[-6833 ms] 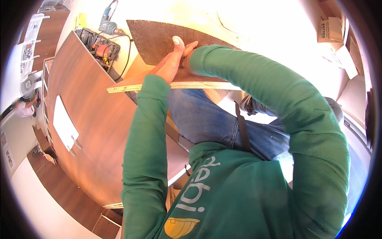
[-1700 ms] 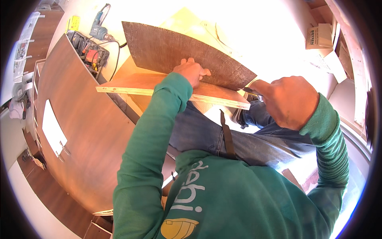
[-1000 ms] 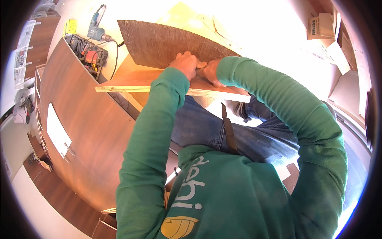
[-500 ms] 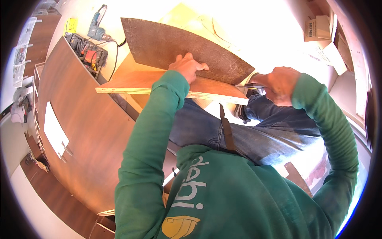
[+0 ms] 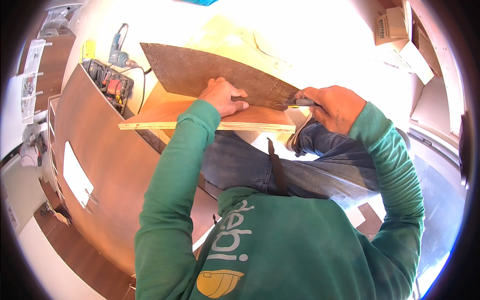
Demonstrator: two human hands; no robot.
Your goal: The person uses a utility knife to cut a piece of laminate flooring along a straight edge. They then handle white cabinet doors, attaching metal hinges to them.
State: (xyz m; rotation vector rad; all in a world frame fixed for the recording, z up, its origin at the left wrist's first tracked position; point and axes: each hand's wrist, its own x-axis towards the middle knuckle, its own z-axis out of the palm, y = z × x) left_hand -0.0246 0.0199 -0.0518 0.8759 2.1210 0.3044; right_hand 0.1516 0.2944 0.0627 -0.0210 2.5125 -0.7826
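Observation:
My left hand presses, fingers spread, where a tilted dark brown sheet meets a plywood board. The board has an orange-brown top and a pale layered edge, and extends over my legs. The sheet rises behind it at an angle. At the right end of the sheet, my right hand is closed round a slim dark-handled tool with a bit of yellow by it. The tool's tip is at the sheet's lower right corner; its exact kind is unclear.
A large brown wood-faced panel with a white rectangle on it fills the left. Beyond it are a blue power drill with its cord and an open tool case. Cardboard boxes stand at the far right.
My right hand has moved left and brought the tool to the sheet's corner. My left hand has shifted slightly left, still against the sheet. Sheet and board appear lower left in view.

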